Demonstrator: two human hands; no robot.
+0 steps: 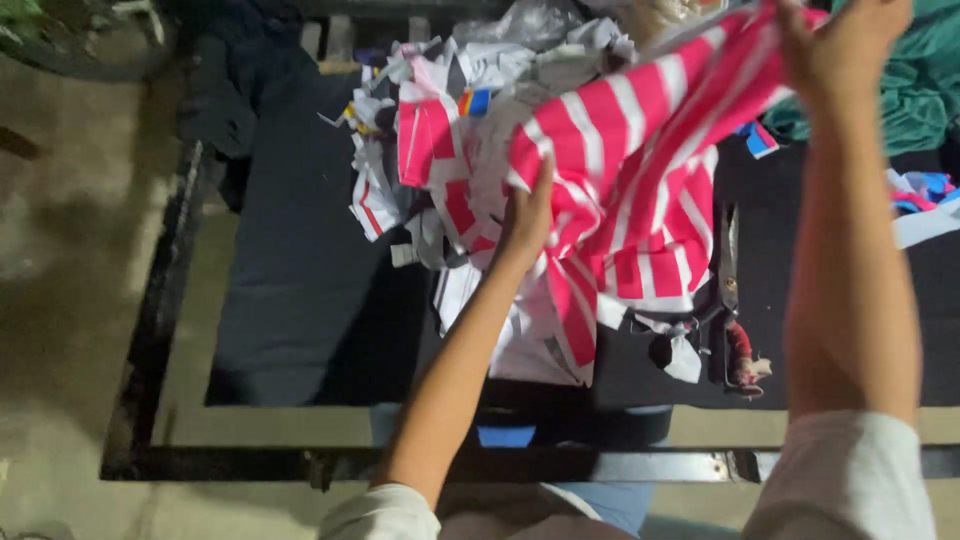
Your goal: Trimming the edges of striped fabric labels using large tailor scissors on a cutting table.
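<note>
You have the pink-and-white striped cloth lifted off the table, stretched between both hands. Your left hand grips its lower edge near the centre of the view, fingers closed into the fabric; your right hand pinches the upper end at about 1 o'clock, raised higher. So the piece is picked up and partly spread, but it hangs bunched and creased, with nothing yet laid flat. Beneath it, toward 12 o'clock, the heap of mixed scraps lies unsorted. A pair of scissors rests at 3 o'clock on the dark cloth covering the table, untouched. A green fabric sits at the far right. The black-edged table frame stands on a dim, bare concrete floor at 9 o'clock.
</note>
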